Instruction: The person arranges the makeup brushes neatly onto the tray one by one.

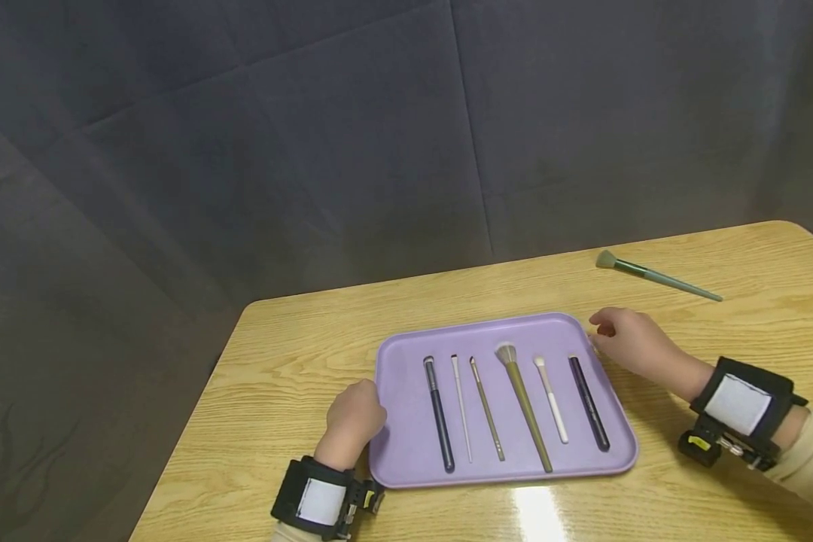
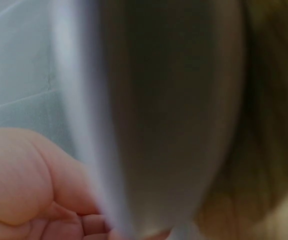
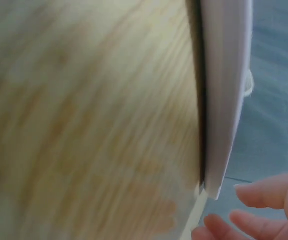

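Note:
A lilac tray (image 1: 406,421) holds several makeup brushes lying side by side: a dark navy one (image 1: 440,421), a thin white one (image 1: 462,414), a thin gold angled one (image 1: 488,414), a larger olive-gold one (image 1: 528,410), a short white one (image 1: 553,406) and a black one (image 1: 589,406). My left hand (image 1: 356,412) grips the tray's left edge; in the left wrist view the thumb (image 2: 66,185) meets the rim and the tray's underside is exposed. Beside the tray's upper right corner, my right hand (image 1: 633,342) has loosely bent fingers, apart from the rim in the right wrist view.
A green makeup brush (image 1: 659,277) lies on the wooden table (image 1: 298,331) behind my right hand. Dark cloth (image 1: 352,150) hangs behind the table's back edge. Black straps with small cameras (image 1: 738,410) are on both wrists.

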The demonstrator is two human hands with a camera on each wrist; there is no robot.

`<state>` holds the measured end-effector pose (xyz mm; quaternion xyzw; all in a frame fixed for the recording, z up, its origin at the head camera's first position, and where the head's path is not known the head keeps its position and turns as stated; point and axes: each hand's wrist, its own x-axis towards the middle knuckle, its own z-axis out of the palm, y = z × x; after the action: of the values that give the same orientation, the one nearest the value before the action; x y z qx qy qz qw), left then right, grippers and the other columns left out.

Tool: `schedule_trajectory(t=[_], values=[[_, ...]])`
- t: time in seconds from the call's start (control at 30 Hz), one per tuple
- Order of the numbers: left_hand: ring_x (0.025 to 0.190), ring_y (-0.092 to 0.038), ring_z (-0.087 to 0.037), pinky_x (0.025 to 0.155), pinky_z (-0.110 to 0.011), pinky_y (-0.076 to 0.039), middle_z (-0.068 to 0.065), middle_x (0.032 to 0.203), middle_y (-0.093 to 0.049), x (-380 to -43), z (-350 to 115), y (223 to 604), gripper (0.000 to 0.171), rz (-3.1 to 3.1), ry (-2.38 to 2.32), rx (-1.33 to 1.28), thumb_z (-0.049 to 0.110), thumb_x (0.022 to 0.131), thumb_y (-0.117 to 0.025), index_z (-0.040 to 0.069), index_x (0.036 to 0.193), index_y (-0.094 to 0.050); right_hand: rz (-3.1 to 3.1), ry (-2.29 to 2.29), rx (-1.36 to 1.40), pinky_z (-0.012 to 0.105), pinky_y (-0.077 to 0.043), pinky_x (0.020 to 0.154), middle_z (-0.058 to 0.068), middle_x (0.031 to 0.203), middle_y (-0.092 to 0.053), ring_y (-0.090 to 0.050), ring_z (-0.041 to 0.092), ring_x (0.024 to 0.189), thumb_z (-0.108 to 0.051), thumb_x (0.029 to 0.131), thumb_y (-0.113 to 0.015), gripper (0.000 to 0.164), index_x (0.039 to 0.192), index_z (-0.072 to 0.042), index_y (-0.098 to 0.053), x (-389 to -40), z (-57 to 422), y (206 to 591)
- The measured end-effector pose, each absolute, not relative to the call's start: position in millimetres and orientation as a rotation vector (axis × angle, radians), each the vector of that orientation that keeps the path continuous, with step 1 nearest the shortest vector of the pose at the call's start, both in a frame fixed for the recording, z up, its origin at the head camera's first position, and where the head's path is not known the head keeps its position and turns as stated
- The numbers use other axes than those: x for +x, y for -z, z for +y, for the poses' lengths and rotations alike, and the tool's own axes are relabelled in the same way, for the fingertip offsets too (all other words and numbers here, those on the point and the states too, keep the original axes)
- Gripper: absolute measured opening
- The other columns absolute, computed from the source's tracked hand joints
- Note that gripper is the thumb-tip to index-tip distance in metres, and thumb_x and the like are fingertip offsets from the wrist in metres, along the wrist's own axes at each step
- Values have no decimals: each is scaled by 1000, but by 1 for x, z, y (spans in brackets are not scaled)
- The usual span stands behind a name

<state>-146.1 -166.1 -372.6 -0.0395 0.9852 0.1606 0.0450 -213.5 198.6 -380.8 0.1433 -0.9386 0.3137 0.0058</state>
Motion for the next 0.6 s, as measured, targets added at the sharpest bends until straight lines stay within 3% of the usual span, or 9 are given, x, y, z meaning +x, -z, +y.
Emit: schedule_trajectory(t=[0.6], values=[[51, -48, -19, 44, -30, -40, -9, 61, -51, -145, -165, 370, 7, 2997, -484, -133, -1, 77, -55, -5, 80, -59, -2991, -969, 430, 52, -46, 74, 41, 104, -50, -51, 48, 94, -9, 86, -53, 45, 113, 24, -40, -228, 216, 381]])
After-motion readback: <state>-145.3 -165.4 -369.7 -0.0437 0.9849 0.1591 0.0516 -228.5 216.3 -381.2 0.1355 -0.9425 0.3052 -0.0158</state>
